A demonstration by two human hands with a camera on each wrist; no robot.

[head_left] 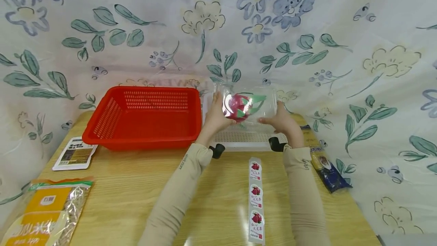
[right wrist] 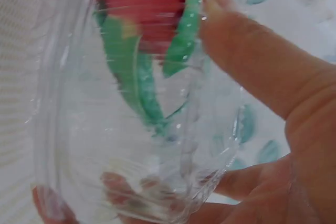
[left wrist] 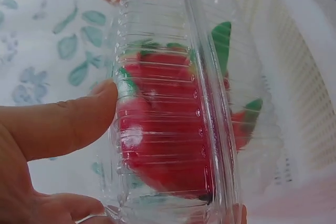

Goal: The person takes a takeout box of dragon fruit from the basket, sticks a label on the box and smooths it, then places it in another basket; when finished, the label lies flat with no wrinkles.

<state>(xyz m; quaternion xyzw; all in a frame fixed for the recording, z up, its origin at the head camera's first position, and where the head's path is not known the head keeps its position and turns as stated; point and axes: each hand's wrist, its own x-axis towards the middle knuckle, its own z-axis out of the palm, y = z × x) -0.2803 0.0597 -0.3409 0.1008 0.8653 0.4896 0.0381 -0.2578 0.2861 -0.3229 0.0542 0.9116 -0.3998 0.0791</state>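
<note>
Between both hands is a clear plastic box (head_left: 269,103), raised above a white basket (head_left: 244,146) at the back of the table. Inside lies a dragon fruit (head_left: 237,106), red with green leaf-like scales. My left hand (head_left: 216,119) grips the box's left end, its thumb along the ribbed side in the left wrist view. At the other end, my right hand (head_left: 283,120) holds the box with the thumb on one face and fingers round the far side, seen through the plastic in the right wrist view. The fruit's leaf tips point toward the right hand.
A red plastic basket (head_left: 153,124) stands left of the white one. A strip of dragon fruit stickers (head_left: 255,200) lies in front. White-edged packet (head_left: 75,155) and yellow bag (head_left: 44,212) lie left; a blue packet (head_left: 327,170) lies right. Behind hangs floral cloth (head_left: 218,29).
</note>
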